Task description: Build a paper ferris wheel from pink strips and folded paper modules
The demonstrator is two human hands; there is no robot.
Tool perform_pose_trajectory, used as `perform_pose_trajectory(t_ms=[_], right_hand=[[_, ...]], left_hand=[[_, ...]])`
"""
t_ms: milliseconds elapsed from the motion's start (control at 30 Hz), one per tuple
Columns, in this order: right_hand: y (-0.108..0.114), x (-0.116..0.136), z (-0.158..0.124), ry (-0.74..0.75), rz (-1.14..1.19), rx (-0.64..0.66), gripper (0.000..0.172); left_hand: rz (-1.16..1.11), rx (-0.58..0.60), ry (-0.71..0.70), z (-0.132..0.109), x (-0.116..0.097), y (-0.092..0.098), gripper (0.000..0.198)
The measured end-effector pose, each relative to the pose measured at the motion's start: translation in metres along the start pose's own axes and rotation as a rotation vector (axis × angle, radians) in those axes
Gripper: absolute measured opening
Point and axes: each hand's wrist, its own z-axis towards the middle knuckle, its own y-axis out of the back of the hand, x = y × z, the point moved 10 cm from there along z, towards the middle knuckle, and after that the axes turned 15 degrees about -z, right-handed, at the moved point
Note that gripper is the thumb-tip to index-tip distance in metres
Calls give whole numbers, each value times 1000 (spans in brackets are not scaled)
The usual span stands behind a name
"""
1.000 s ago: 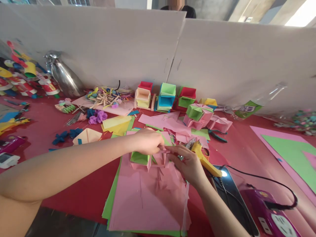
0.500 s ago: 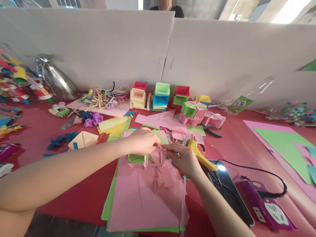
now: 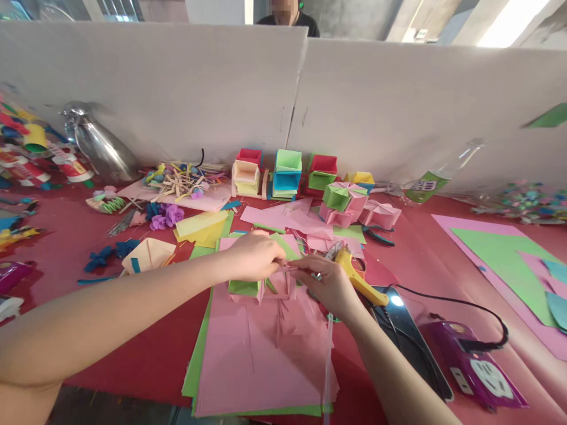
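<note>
My left hand (image 3: 259, 257) reaches over a pink and green folded-paper box piece (image 3: 244, 287), its fingers pinched together at the far side. Facing it, my right hand (image 3: 325, 280) is closed too, thumb and fingertips meeting the left fingertips at a bit of pink paper. Both hands seem to grip that pink edge, though the fingers hide most of it. Beneath lies a stack of pink paper sheets (image 3: 225, 360), with green sheets showing along its edges. A yellow hot glue gun (image 3: 361, 277) lies just right of my right hand.
A phone-like black slab (image 3: 425, 354) and a purple power strip (image 3: 476, 366) with a black cable lie to the right. Colourful paper boxes (image 3: 287, 171) line the white partition (image 3: 177, 88). A steel jug (image 3: 101, 144) and a tilted bottle (image 3: 427, 186) stand farther out. Pliers (image 3: 378, 236) lie behind the glue gun.
The camera view has shifted slightly. Both hands keep nearly the same place and grip over the paper piece.
</note>
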Motion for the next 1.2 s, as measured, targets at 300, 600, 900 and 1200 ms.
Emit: perform_pose_trajectory(t_ms=[300,600,900,1200], right_hand=[[4,4,-1,52,-9,-33,16],[0,3,-1,39,-5,-28,13],[0,2,-1,33,4,-47,9],[6,5,-2,36,4,-90,6]], left_hand=[[19,-32,-28,-1,-2,1,21],[35,-13,-29,1,-5,0,20],[41,-28,-40,2,-8,0,14],[57,-61,-79,3,-10,-1,13]])
